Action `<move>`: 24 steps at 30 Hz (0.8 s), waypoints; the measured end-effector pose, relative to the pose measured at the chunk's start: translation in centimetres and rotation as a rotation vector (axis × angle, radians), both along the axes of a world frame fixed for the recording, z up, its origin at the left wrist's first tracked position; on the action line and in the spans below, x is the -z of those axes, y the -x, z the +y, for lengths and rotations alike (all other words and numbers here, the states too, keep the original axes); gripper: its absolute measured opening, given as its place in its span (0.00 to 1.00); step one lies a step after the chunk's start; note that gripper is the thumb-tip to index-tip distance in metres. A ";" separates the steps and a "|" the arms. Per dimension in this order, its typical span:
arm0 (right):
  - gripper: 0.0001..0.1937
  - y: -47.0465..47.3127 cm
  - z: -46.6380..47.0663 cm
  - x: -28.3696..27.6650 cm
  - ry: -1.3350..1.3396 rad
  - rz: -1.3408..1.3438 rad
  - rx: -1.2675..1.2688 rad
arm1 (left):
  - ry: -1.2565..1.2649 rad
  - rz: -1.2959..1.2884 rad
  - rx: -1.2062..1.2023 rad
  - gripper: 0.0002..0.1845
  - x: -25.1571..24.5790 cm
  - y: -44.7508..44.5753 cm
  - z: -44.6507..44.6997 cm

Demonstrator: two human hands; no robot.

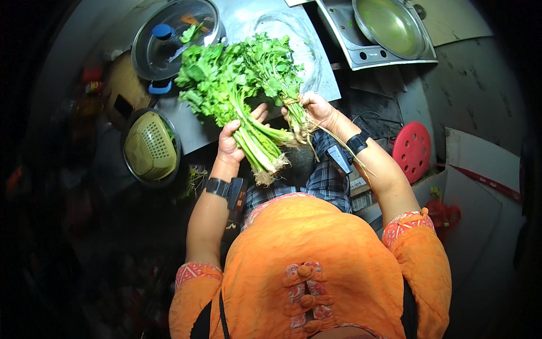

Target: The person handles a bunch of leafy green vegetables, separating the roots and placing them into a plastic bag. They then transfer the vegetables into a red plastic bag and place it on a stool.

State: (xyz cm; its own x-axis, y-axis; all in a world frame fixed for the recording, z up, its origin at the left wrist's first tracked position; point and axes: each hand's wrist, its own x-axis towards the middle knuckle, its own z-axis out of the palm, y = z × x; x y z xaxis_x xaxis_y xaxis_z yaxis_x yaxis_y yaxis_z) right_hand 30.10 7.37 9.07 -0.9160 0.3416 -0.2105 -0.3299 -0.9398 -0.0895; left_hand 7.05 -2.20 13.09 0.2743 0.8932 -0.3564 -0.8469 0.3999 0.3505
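Observation:
My left hand (230, 142) holds a thick bunch of celery (247, 137) by its pale stalks. The thumb lies on the near side and some fingertips show past the far side. Its leafy tops point away from me, and the rooty ends hang over my lap. In my right hand (318, 111) is a slimmer bunch of leafy herbs (271, 70), perhaps coriander, gripped near a straw-coloured tie (291, 101). Thin roots and a few long dry strands trail from its lower end. The two bunches lie side by side in the air, their leaves overlapping.
Beyond the bunches is a metal worktop (324, 80). At its left stands a large pot with a glass lid (148, 55); below that, a yellow colander (150, 146) sits in a dark basin. A metal bowl of liquid (391, 27) rests on a stove at upper right. A red stool (411, 152) is at right.

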 end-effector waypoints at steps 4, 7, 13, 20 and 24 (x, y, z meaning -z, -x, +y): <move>0.20 1.7 -1.3 0.3 0.002 0.016 -0.147 | 0.052 -0.156 -0.009 0.28 0.3 -0.2 0.2; 0.22 2.5 -1.5 0.7 -0.454 -0.537 -0.341 | 0.058 -0.193 -0.040 0.27 0.5 -0.3 0.3; 0.15 2.2 -0.7 -1.9 -0.928 -1.060 0.179 | 0.029 -0.041 -0.028 0.25 1.0 0.1 0.4; 0.08 6.4 -0.2 -4.3 -1.570 -0.982 0.262 | 0.038 0.024 0.005 0.22 1.0 0.4 0.1; 0.07 7.3 -0.5 -2.7 -1.370 -0.913 0.146 | 0.206 0.071 -0.086 0.29 0.9 0.4 -0.1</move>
